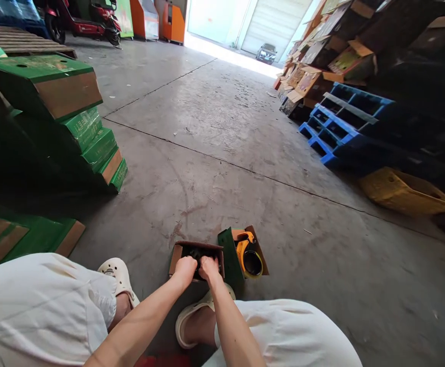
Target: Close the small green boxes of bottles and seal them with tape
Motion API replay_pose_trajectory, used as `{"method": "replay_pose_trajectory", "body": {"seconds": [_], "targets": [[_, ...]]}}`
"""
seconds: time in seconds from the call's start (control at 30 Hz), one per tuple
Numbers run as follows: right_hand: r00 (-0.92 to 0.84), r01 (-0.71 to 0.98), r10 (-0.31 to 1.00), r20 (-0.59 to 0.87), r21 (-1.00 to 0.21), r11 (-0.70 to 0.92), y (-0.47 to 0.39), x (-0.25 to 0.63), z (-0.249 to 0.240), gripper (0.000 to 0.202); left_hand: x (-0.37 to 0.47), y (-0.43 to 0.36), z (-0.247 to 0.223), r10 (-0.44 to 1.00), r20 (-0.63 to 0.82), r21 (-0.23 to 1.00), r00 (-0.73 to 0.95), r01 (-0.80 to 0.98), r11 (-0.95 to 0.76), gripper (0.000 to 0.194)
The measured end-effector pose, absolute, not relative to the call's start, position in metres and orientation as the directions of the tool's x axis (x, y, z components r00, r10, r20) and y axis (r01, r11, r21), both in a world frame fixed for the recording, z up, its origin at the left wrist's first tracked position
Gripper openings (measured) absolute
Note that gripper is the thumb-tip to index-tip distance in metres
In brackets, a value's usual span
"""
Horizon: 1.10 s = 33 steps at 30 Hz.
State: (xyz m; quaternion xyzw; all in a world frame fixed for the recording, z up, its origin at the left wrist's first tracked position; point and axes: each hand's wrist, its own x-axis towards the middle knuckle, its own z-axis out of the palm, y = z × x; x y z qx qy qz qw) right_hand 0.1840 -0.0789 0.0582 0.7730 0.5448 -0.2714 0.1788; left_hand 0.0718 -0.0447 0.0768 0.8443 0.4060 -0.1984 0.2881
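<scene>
Both hands reach into a small cardboard box [175, 257] on the floor between my feet. My left hand [186, 270] is closed inside it, its knuckles up. Beside it my right hand [209, 267] is also closed, near the box's right wall. Dark items lie in the box around my fingers; what they are, and what my fingers grip, I cannot make out. Just to the right stands a green cardboard box [230, 255] with an orange tape dispenser [245, 250] in it, a roll of tape fitted.
Green cartons [100, 148] are stacked at the left. On the right are blue pallets [331, 130], a yellow basket [401, 191] and a heap of cardboard boxes [310, 81]. My shoes [119, 275] flank the small box. A red scooter [87, 25] stands far back.
</scene>
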Motion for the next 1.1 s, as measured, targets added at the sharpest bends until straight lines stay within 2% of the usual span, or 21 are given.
{"method": "replay_pose_trajectory", "body": {"seconds": [0.13, 0.23, 0.37, 0.53, 0.87, 0.97, 1.03, 1.1], "targets": [[0.243, 0.940, 0.761, -0.601, -0.049, -0.338, -0.080, 0.187, 0.072, 0.033, 0.083, -0.042, 0.082, 0.582, -0.575, 0.280, 0.575, 0.807, -0.521, 0.037], [0.300, 0.919, 0.759, -0.578, -0.039, -0.392, -0.077, 0.201, 0.086, 0.036, 0.077, -0.045, 0.085, 0.571, -0.562, 0.284, 0.598, 0.788, -0.546, 0.032], [0.389, 0.884, 0.733, -0.558, 0.001, -0.468, -0.076, 0.214, 0.100, 0.039, 0.062, -0.055, 0.086, 0.561, -0.536, 0.292, 0.631, 0.762, -0.578, 0.037], [0.409, 0.871, 0.718, -0.563, 0.006, -0.492, -0.075, 0.196, 0.099, 0.037, 0.057, -0.060, 0.084, 0.539, -0.548, 0.299, 0.640, 0.751, -0.588, 0.039], [0.463, 0.823, 0.734, -0.497, -0.066, -0.564, -0.081, 0.192, 0.096, 0.034, 0.054, -0.042, 0.073, 0.548, -0.549, 0.308, 0.632, 0.762, -0.570, 0.037], [0.425, 0.843, 0.756, -0.498, -0.087, -0.531, -0.088, 0.195, 0.095, 0.036, 0.050, -0.049, 0.070, 0.587, -0.503, 0.306, 0.634, 0.766, -0.565, 0.050], [0.426, 0.846, 0.750, -0.505, -0.072, -0.529, -0.094, 0.196, 0.092, 0.042, 0.050, -0.057, 0.065, 0.630, -0.452, 0.305, 0.631, 0.773, -0.556, 0.063], [0.435, 0.843, 0.733, -0.522, -0.050, -0.536, -0.100, 0.195, 0.090, 0.047, 0.052, -0.062, 0.059, 0.665, -0.433, 0.310, 0.609, 0.793, -0.524, 0.067]]}}
